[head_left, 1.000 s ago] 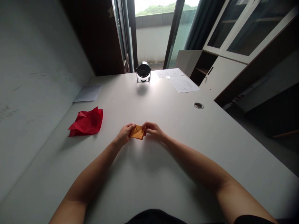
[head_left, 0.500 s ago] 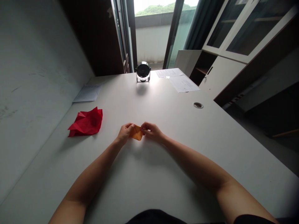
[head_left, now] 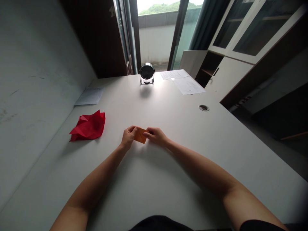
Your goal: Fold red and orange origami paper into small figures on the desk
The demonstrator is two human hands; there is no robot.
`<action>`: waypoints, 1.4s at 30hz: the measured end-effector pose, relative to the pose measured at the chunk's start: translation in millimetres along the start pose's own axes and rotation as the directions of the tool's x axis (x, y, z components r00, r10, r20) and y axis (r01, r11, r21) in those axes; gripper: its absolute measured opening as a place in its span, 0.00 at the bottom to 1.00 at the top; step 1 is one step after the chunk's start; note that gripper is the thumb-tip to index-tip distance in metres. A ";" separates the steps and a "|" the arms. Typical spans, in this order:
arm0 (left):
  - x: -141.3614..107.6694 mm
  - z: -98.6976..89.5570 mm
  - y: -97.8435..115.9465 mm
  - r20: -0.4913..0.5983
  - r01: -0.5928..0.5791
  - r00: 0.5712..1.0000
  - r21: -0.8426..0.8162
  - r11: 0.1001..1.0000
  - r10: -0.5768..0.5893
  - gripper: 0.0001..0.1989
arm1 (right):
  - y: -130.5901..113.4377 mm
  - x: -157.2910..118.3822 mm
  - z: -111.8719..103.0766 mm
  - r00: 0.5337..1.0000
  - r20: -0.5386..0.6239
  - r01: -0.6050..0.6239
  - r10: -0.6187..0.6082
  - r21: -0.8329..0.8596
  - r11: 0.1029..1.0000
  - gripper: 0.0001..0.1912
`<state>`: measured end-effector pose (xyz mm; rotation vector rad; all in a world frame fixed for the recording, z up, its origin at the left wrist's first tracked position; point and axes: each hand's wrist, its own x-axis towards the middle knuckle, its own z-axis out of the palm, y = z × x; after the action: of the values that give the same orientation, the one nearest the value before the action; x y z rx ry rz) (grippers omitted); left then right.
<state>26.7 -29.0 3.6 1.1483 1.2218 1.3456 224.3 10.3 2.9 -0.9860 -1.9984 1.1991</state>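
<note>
Between my two hands is a small folded piece of orange paper [head_left: 140, 136], held just above the white table. My left hand [head_left: 129, 135] pinches its left edge between thumb and fingers. The thumb of my right hand [head_left: 156, 135] presses on the paper's right side, with the fingers curled behind it. Crease lines show faintly on the face turned toward me. The fingertips behind the paper are hidden.
A crumpled red sheet of paper [head_left: 89, 125] lies on the table [head_left: 149, 179] to the left. White papers [head_left: 189, 86] rest at the back right, another sheet [head_left: 89, 96] at the back left. A round black lamp-like device [head_left: 147, 73] stands at the far edge, and a cable hole [head_left: 204, 108] sits right.
My right thumb has shifted onto the front of the orange paper. The paper has turned slightly and now looks flatter and more rectangular. My left hand keeps its pinch.
</note>
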 end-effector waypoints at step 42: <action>-6.8 7.7 5.6 0.017 -0.100 0.995 0.284 0.954 0.099 0.13 | -5.4 -2.0 3.4 0.997 -0.076 0.041 -0.034 0.100 0.994 0.16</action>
<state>34.7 -35.3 9.4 1.4290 1.4048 1.2680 221.2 5.4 6.2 -0.9254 -1.8709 1.2135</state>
